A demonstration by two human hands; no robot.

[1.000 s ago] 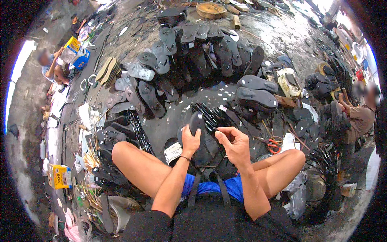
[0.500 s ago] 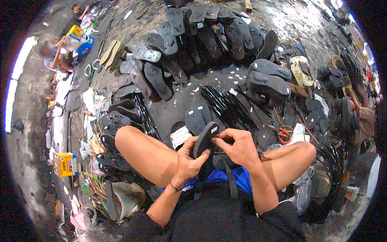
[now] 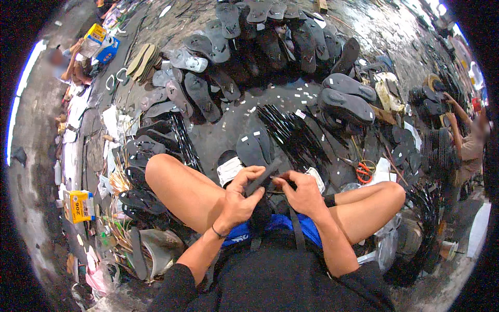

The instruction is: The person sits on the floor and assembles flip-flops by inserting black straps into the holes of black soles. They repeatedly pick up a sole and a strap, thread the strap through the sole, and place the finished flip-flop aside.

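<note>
My left hand (image 3: 240, 200) grips a dark flip-flop sole (image 3: 265, 176) between thumb and fingers. The sole is turned nearly edge-on in front of my lap. Close to its right side, my right hand (image 3: 303, 193) has thumb and fingertips pinched together. Whatever lies in that pinch is too small to make out. Just beyond my hands, a pair of dark soles (image 3: 255, 146) with small white stickers lies on the floor. A bundle of glossy black straps (image 3: 293, 136) is to their right.
Stacked flip-flops (image 3: 270, 44) form an arc ahead, with more thick soles (image 3: 347, 101) at right. Orange-handled scissors (image 3: 364, 171) lie by my right knee. A yellow box (image 3: 79, 206) stands at left. Other people sit far left and far right, one person's arm (image 3: 457, 117) reaching toward stacked soles.
The sole in my left hand has turned from showing its broad face to nearly edge-on. My right hand has shifted slightly down and stays pinched. The person at right has stretched an arm out.
</note>
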